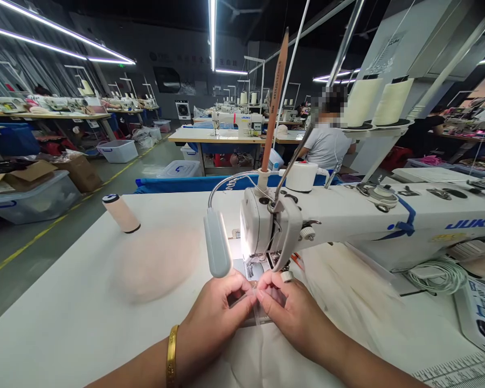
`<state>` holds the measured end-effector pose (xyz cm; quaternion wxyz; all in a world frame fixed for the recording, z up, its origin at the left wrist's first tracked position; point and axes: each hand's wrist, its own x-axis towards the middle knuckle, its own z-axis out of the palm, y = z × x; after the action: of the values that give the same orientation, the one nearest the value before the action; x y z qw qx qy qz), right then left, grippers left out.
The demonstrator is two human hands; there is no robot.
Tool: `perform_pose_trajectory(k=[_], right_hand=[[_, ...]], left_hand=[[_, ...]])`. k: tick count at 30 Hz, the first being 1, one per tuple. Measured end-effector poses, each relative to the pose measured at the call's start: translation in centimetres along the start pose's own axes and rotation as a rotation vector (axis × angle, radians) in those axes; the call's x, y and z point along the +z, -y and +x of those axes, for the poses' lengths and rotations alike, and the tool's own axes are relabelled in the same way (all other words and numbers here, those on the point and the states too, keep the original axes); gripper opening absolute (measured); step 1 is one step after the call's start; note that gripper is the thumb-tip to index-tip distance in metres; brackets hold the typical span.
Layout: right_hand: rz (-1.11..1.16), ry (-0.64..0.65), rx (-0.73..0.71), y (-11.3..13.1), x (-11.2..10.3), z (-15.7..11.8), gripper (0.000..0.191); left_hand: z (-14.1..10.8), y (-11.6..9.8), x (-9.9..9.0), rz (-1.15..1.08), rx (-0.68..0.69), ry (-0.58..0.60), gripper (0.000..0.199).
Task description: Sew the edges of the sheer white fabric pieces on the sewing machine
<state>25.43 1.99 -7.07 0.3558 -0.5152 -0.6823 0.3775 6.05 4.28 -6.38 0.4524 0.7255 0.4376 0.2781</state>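
Note:
My left hand point(222, 307), with a gold bangle at the wrist, pinches a pale sheer fabric point(255, 350) between thumb and fingers. Close against it, my right hand point(289, 307) pinches the same fabric, the two thumb tips almost meeting. Both hands are just in front of the needle area of a white sewing machine point(331, 215). The cloth hangs down from them toward the table's near edge. A small grey lamp point(218, 242) lights the needle from the left. Exactly where the fabric's edge lies between my fingertips is hidden.
On the white table point(64, 291) to the left are a peach thread spool point(121, 214) and a blurred peach fabric piece point(157, 264). A coiled pale cord point(436, 276), a control panel point(483, 312) and a clear ruler point(461, 372) lie right. A seated person point(327, 140) is beyond the machine.

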Motion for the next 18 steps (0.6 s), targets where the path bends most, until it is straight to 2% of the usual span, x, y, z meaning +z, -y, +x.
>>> perform_pose_trajectory(k=[4, 8, 12, 18], right_hand=[[0.003, -0.002, 0.040, -0.1, 0.1, -0.2, 0.017], [-0.043, -0.018, -0.034, -0.4, 0.2, -0.2, 0.020], [-0.051, -0.051, -0.089, -0.5, 0.2, -0.3, 0.019], [-0.042, -0.050, -0.105, -0.5, 0.2, -0.4, 0.020]], left_hand=[[0.2, 0.1, 0.0, 0.020, 0.031, 0.003, 0.026], [0.2, 0.0, 0.0, -0.002, 0.026, -0.008, 0.025], [0.1, -0.4, 0.3, -0.090, -0.052, -0.027, 0.016], [0.2, -0.9, 0.8, -0.259, -0.145, -0.043, 0.022]])
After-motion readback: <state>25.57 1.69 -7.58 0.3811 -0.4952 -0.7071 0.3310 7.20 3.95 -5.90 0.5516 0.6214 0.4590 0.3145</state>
